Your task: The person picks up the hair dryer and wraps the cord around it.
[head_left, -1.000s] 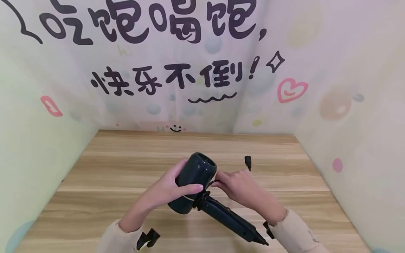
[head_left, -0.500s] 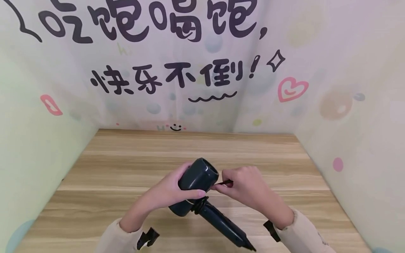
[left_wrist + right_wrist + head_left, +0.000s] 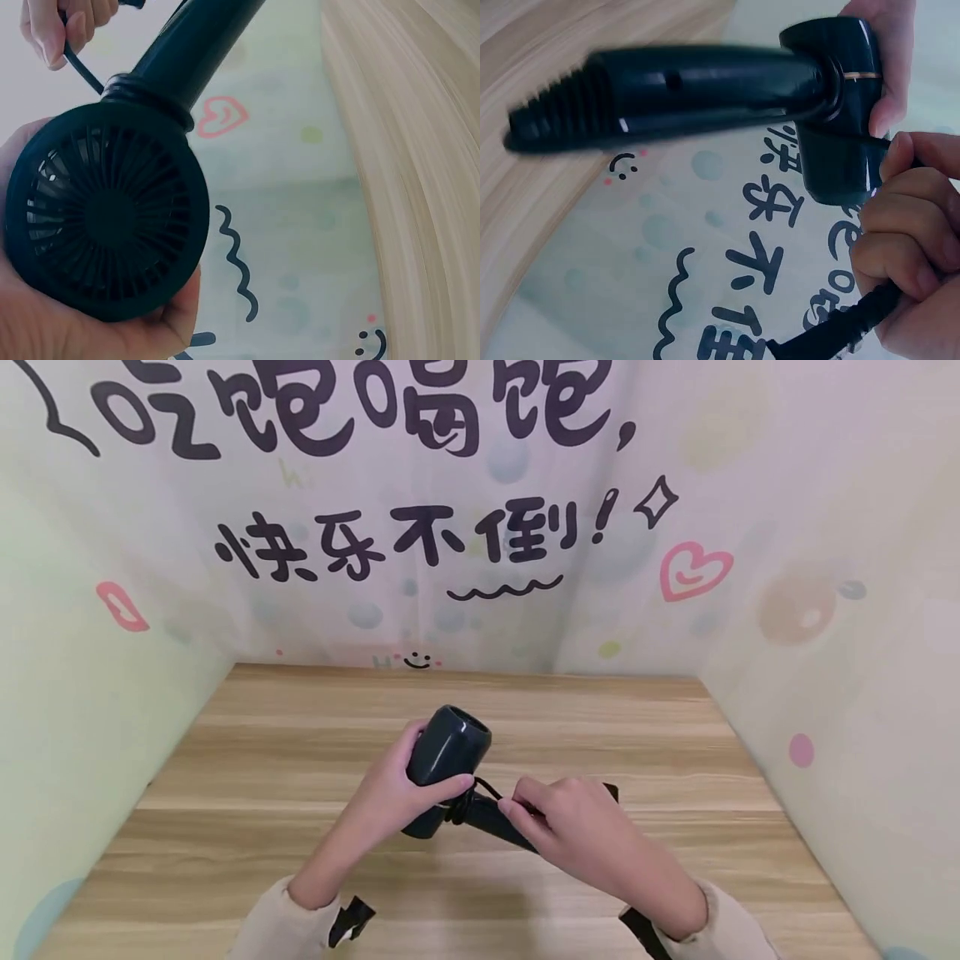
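Observation:
A dark navy hair dryer is held up over the table, its barrel tilted and its handle pointing right. My left hand grips the barrel, thumb across the near side. In the left wrist view the slatted round end of the barrel faces the camera. The black power cord is wound round the top of the handle, and a short stretch runs taut to my right hand. Curled fingers of that hand hold the cord. From its fist sticks the cord's thick black end. The right hand hides part of the handle in the head view.
Below lies a wood-grain table. A pale printed backdrop with dark lettering stands behind it, and pale walls close both sides. Black straps sit at both wrists.
My left hand has shifted the hair dryer up and slightly left. The right hand, still on the cord, first drew right and then came down in front of the handle.

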Tool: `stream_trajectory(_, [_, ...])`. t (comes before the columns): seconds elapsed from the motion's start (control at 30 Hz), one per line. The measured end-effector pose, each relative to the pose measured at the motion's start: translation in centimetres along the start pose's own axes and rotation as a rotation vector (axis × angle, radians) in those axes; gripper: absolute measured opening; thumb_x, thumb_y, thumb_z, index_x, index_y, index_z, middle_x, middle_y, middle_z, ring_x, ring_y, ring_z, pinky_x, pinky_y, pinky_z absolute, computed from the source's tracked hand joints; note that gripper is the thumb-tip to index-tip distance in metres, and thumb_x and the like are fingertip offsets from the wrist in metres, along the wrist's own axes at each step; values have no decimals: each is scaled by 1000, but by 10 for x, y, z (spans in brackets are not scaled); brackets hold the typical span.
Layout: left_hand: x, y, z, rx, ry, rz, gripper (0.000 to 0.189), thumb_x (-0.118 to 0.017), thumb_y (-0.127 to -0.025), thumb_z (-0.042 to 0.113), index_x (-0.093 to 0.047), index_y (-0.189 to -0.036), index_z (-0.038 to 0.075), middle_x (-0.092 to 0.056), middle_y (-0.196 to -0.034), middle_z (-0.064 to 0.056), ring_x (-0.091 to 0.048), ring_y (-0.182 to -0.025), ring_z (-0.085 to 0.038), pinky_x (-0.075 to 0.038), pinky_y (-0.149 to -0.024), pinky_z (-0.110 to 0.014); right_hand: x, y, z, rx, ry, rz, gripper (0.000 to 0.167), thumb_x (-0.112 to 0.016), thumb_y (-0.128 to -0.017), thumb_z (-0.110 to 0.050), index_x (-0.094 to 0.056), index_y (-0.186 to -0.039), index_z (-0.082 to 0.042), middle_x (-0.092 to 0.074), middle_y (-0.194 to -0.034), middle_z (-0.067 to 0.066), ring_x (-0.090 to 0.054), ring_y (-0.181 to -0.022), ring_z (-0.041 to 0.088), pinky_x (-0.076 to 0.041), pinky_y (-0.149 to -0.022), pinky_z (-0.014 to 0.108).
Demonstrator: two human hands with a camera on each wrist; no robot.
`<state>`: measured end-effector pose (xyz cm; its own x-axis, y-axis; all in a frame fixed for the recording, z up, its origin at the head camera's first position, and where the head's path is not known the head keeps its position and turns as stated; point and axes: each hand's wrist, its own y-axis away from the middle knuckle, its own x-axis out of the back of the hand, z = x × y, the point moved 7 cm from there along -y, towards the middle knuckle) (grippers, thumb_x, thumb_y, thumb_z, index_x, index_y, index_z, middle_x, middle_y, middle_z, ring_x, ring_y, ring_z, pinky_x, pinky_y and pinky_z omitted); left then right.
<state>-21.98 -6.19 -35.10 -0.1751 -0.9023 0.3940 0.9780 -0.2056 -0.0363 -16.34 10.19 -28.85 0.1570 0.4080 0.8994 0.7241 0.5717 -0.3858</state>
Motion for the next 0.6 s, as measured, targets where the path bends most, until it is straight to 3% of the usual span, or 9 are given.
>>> stream_trajectory(0.33, [8,-3,5,-61,69,130,72,-75,-75,40,-37,-134,25,-57,-115,-4,-58,-96,-23,-53,-77,-38,-8,1,-1,-140,-54,-65,21,-55,-93,-21,-53,-74,-12,-28,-51,-12,-24,-42,-2,-23,-41,15])
stream_trajectory(0.5, [13,-7,2,-51,170,194,66,-72,-79,36,-37,-134,24,-56,-117,-5,-58,-98,-24,-52,-81,-40,-22,-1,-1,-272,-189,-106,20,-47,-98,-20,-55,-82,-10,-34,-54,-11,-29,-44,0,-30,-42,17])
stream_trajectory(0.6, [14,-8,0,-30,245,215,63,-69,-82,33,-35,-134,23,-54,-120,-6,-57,-101,-25,-51,-85,-44,-30,-2,1,-333,-300,-84,21,-43,-99,-18,-53,-83,-10,-37,-58,-10,-30,-47,0,-33,-45,18])
